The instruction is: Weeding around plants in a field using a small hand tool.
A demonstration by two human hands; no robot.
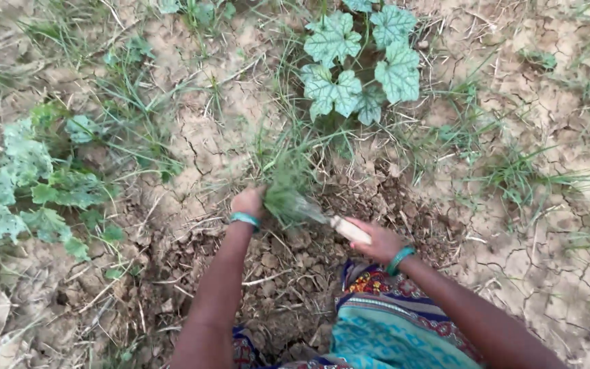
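While left hand (248, 203) clenches grass tuft (288, 184) near base, right hand (379, 242) grips pale wooden handle of small weeding tool (339, 225), blade hidden in blurred grass. Tuft rooted in cracked dry soil (227, 137), just below broad-leaved vine plant (360, 65). Best kept: tuft taut, blade low at roots, cutting edge clear of left fingers, strokes away from vine stems.
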